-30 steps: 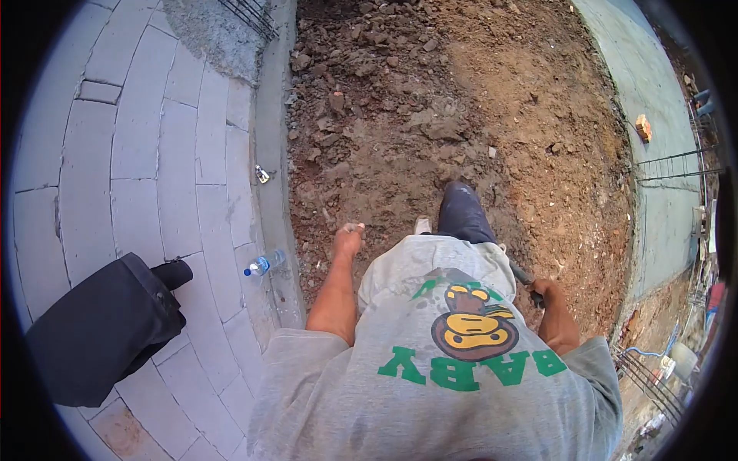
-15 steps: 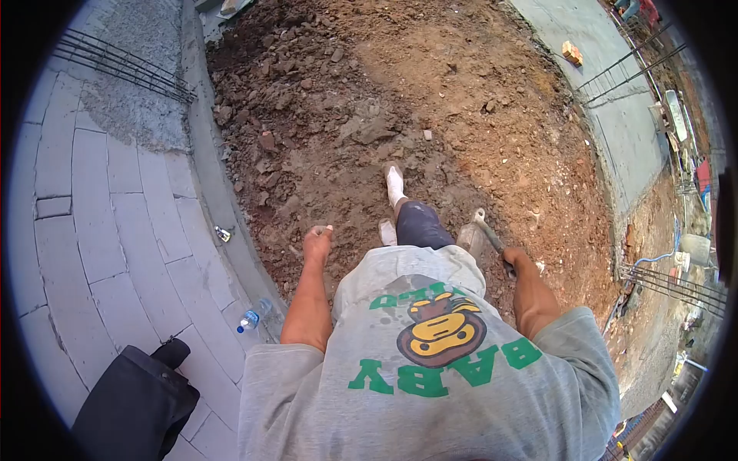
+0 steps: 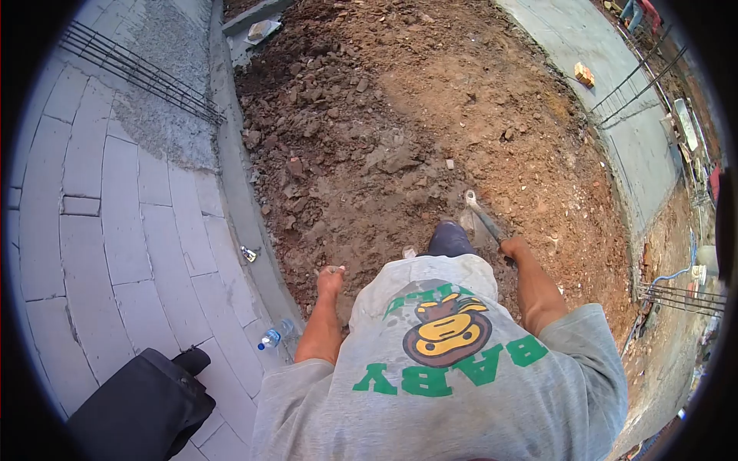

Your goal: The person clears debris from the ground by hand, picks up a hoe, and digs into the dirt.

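My right hand (image 3: pixel 515 247) is wrapped round the dark handle of what looks like a hoe (image 3: pixel 484 217). Its pale metal eye points forward, and the blade behind is only partly visible beside my right leg (image 3: pixel 449 240). Out over the soil on the other side, my left hand (image 3: pixel 331 280) is curled closed, with nothing showing in it. Beneath both hands lies loose brown soil (image 3: pixel 369 223).
A block wall (image 3: pixel 123 230) and a concrete ledge (image 3: pixel 250 207) run along the left. Beside them are a water bottle (image 3: pixel 275 335) and a black cloth (image 3: pixel 138 403). Rebar (image 3: pixel 146 73) sticks out. A concrete strip (image 3: pixel 584 84) carries bricks (image 3: pixel 584 74). Another person (image 3: pixel 642 14) is far right.
The view has shifted, so the ground appears farther right and lower. My forward foot is now hidden behind my shirt and knee. The hoe stays in my right hand.
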`<act>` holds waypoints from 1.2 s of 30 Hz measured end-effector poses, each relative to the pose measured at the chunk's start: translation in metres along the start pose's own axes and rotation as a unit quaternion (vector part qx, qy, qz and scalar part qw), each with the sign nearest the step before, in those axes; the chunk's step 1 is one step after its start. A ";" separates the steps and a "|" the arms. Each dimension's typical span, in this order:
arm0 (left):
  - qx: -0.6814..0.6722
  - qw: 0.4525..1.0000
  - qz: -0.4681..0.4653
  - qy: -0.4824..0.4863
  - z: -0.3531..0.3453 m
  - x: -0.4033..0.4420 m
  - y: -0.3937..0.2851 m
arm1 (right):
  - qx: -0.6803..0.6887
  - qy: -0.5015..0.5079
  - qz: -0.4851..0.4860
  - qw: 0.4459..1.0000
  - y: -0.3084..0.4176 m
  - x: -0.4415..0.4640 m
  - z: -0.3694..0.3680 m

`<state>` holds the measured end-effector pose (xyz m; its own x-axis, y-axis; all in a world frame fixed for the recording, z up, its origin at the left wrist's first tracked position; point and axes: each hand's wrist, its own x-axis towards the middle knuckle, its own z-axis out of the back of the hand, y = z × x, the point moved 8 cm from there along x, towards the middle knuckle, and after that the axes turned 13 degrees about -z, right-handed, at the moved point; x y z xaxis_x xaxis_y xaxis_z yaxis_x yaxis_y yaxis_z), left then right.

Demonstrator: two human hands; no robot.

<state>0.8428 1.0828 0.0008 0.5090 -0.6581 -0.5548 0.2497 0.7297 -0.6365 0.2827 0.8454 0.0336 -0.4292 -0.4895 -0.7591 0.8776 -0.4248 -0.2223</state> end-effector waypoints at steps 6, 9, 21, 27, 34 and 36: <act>-0.029 0.998 0.044 -0.024 0.002 0.008 0.042 | -0.064 0.045 -0.005 0.997 0.039 0.011 -0.010; -0.088 0.994 0.060 -0.022 0.011 0.001 -0.011 | -0.194 0.041 0.079 0.977 0.072 0.008 -0.011; -0.298 0.931 -0.211 -0.022 0.161 0.079 -0.300 | -0.232 0.255 0.026 0.938 0.191 0.089 -0.048; -0.415 0.727 -0.547 0.030 0.313 0.014 -0.509 | -0.141 0.247 0.009 0.959 0.283 0.065 0.011; -0.414 0.565 -0.708 0.092 0.408 -0.034 -0.622 | -0.149 -0.006 0.169 0.974 0.374 0.033 0.077; -0.426 0.546 -0.715 0.102 0.424 -0.021 -0.633 | -0.104 -0.017 0.142 0.984 0.388 0.030 0.086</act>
<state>1.0235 0.7135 0.6420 0.1713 -0.5125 0.8414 -0.2457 -0.8493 -0.4673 0.5922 0.6007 -0.0229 -0.1638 -0.5924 -0.7888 0.9865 -0.1032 -0.1273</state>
